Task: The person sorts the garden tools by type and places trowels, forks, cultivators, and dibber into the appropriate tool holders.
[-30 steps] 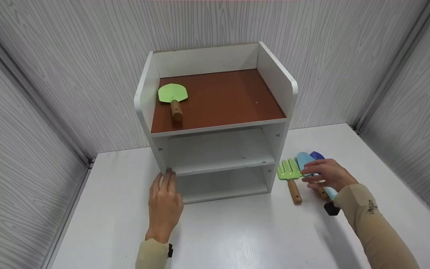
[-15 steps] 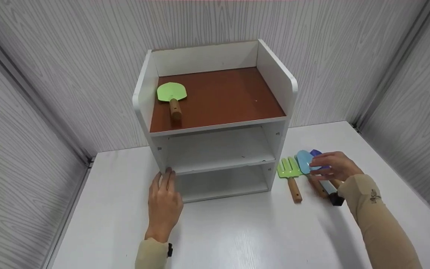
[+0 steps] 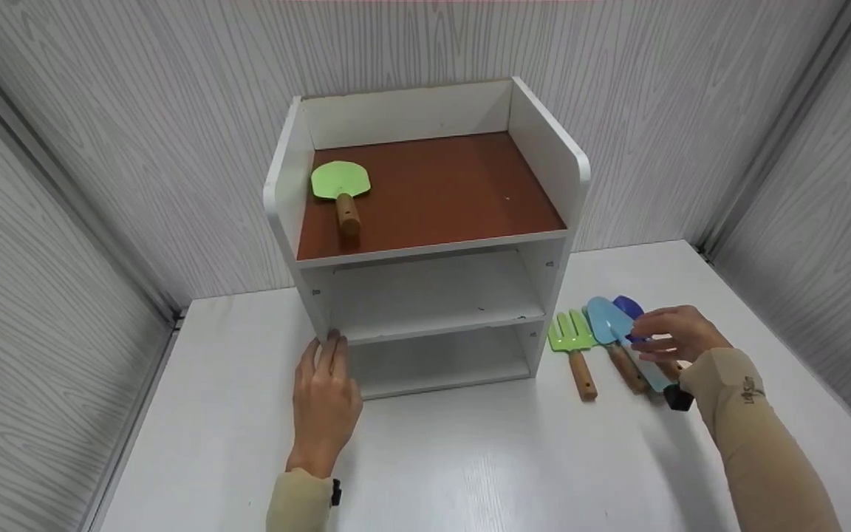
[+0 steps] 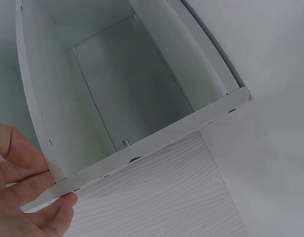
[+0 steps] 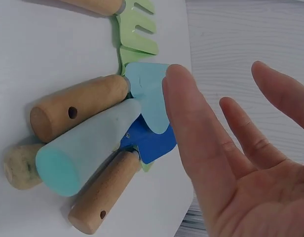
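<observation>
My left hand [image 3: 326,406] grips the left side panel of a white shelf unit [image 3: 549,151]. In the left wrist view, its fingers and thumb lie on both faces of the panel's front edge [image 4: 142,149]. My right hand [image 3: 680,334] hovers, fingers spread and holding nothing, over a pile of garden tools to the right of the unit. Beneath it lie a light-blue trowel [image 3: 606,319] with a pale blue handle [image 5: 88,145] and a dark-blue tool [image 5: 152,140], partly covered. A green hand fork [image 3: 572,334] with a wooden handle lies left of the pile.
A green hand shovel [image 3: 340,179] with a wooden handle lies on the unit's brown top [image 3: 440,192], at the left. Two white shelves lie below. Several wooden handles [image 5: 105,192] stick out of the pile. Wood-grain walls [image 3: 787,222] enclose the white table [image 3: 470,465].
My right hand has drawn to the right over the pile, uncovering more of the light-blue trowel. My left hand stays on the side panel.
</observation>
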Available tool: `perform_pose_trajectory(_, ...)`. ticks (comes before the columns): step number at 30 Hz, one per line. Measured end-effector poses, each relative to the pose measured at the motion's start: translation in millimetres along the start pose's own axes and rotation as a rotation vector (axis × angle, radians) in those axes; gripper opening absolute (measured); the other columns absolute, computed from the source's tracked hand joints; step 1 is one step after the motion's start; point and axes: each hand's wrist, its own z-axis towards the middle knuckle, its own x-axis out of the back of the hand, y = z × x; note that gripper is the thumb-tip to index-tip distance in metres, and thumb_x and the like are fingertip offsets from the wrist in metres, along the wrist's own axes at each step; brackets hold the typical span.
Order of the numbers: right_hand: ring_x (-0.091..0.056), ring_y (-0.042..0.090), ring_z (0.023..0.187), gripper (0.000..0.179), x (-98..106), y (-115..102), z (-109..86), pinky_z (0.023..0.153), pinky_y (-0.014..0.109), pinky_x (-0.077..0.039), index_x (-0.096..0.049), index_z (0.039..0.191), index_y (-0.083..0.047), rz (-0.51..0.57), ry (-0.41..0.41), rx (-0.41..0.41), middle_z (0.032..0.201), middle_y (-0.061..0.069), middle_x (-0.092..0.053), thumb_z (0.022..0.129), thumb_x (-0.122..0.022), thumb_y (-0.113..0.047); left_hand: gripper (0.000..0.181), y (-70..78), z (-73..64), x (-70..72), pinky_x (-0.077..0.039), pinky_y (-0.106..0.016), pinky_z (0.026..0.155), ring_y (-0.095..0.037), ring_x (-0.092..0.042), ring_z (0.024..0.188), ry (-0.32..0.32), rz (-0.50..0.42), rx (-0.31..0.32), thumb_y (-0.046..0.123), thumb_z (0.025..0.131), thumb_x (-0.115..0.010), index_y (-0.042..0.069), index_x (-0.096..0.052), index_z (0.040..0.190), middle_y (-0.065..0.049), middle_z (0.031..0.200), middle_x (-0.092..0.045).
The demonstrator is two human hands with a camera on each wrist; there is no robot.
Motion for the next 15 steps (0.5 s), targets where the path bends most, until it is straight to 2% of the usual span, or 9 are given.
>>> perform_pose_trajectory(9,-0.071,0.025,0.099,0.062,9,-2,-1.8,0.093,0.044,-0.057,-0.039,0.142,0.015,-0.081,0.036,-0.028,0.095,0.0,-0.07,0.097,-0.068,-0.017,0.052,1.1,-0.1,0.6,-0.046,-0.059,0.102,-0.052,-0.053,0.12,-0.011,-0.011,0.003,-0.012,0.078,-0.073,-0.017,-0.059,0.127,-0.031,0.131,-0.06)
perform_pose_trajectory(15,-0.07,0.026,0.101,0.062,14,1,-1.4,0.097,0.047,-0.054,-0.041,0.141,0.014,-0.119,0.043,-0.04,0.096,-0.001,-0.069,0.097,-0.068,-0.02,0.051,0.9,0.8,1.5,-0.045,-0.059,0.102,-0.052,-0.053,0.121,-0.005,-0.017,0.004,-0.012,0.078,-0.072,-0.017,-0.059,0.127,-0.031,0.131,-0.06)
